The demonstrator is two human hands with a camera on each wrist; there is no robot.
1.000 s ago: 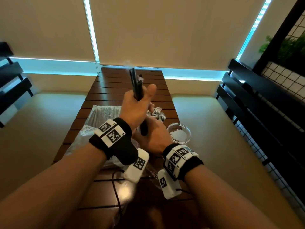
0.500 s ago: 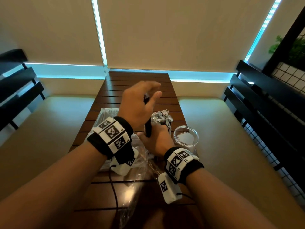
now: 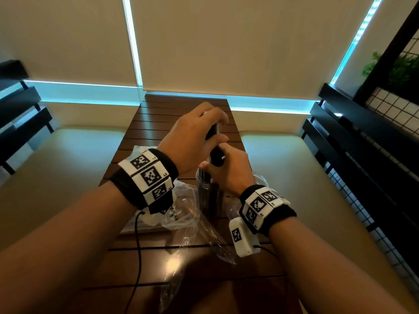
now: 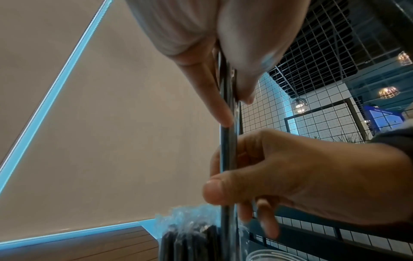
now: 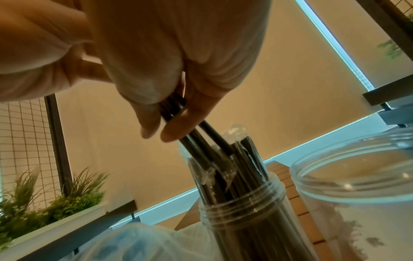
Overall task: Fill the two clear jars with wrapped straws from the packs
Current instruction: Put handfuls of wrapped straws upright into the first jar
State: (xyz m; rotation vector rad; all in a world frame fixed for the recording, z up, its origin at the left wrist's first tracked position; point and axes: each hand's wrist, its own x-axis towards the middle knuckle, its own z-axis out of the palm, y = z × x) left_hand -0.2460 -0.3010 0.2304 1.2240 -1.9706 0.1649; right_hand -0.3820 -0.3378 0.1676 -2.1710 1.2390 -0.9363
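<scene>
Though clear-wrapped, black straws (image 5: 208,151) upright in jar (image 5: 243,208)

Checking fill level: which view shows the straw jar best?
Right wrist: the straw jar shows rim, wall and packed straws. Head shows it dark, partly behind the hands. Left wrist catches only straw tops at its mouth.

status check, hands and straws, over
Left hand pinches top of straw bundle; right hand grips it lower. Bundle going into full jar. Second jar holds no straws. Loose pack plastic beside jar, not blocking.
</scene>
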